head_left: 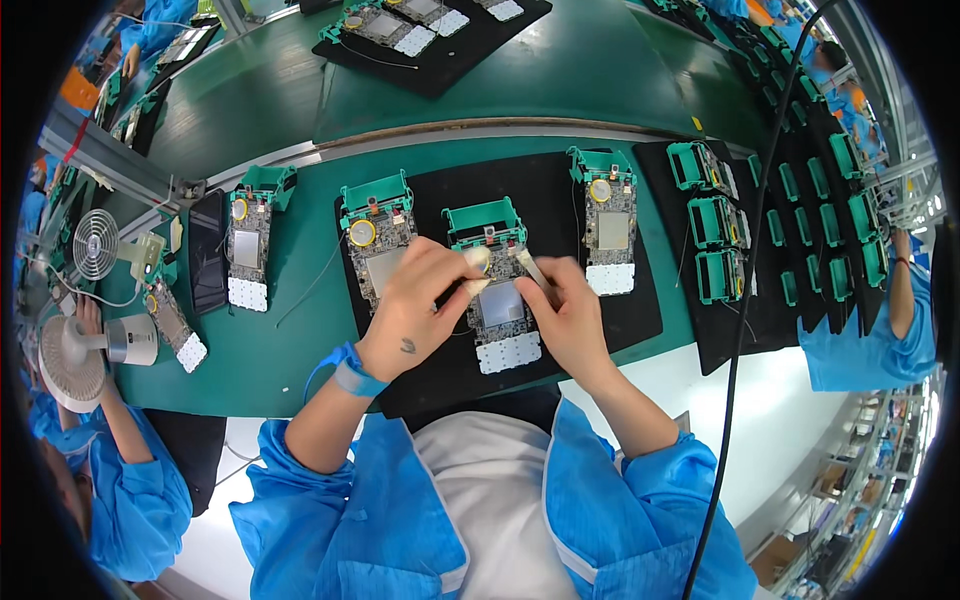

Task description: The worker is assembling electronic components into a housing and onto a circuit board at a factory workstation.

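Note:
A circuit board (503, 315) with a green plastic holder (484, 217) at its far end lies on the black mat in front of me. Over its left side is my left hand (415, 305), thumb and index finger pinched near the holder; pale covers sit on these fingertips. Whatever they pinch is too small to make out. My right hand (572, 315) bends over the board's right edge, fingers closed around a pale narrow piece (535, 268) that points at the holder. Its kind is unclear. A blue wrist strap (357, 375) circles my left wrist.
Similar boards lie left (380, 265) and right (608, 230) of mine. Farther left are another board (247, 250), a dark phone-like slab (208, 250) and small fans (75, 365). Green holders (715, 222) stand at right. A black cable (745, 300) hangs across the view. Co-workers sit both sides.

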Demonstrator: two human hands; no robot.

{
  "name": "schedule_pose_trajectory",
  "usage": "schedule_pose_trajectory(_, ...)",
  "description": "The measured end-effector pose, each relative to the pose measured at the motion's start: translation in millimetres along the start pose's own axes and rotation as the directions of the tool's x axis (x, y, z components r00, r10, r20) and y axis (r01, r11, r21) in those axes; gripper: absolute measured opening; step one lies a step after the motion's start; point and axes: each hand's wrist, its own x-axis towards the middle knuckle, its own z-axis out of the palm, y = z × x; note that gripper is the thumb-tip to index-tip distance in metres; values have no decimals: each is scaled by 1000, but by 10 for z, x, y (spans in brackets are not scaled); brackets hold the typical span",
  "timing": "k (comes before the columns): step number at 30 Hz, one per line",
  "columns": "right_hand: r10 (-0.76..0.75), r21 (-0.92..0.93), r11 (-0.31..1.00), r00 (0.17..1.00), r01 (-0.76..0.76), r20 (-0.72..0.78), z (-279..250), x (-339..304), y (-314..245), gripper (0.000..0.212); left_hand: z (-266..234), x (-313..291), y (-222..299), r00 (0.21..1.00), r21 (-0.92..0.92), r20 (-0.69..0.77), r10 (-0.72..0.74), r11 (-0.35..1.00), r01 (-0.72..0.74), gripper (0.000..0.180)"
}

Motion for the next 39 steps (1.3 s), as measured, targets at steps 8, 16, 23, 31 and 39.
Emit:
schedule_pose_trajectory(8, -605, -309, 716, 777, 626, 174, 24, 133, 20, 23, -40, 4, -10, 989, -108, 67, -129, 985, 136, 28)
schedule_pose_trajectory(16, -462, -263, 833, 874, 486, 151, 60, 154, 2, 14, -50, 49, -130, 994, 78, 75, 83, 993, -89, 29)
schedule_pose_trajectory(23, -333, -180, 921, 938, 345, 94, 19, 134, -72, 24, -116, 193, -60, 973, 78, 221, 68, 993, -87, 26)
schedule_pose_trajectory(31, -275, -277, 904, 940, 325, 204, -198, -59, -78, 32, -182, 345, 56, 928, 112, 372, -6, 993, -39, 24)
schedule_pose_trajectory(39, -238, -338, 892, 948, 299, 210, -228, -158, -52, 33, -190, 434, 120, 894, 184, 447, -42, 982, -46, 23)
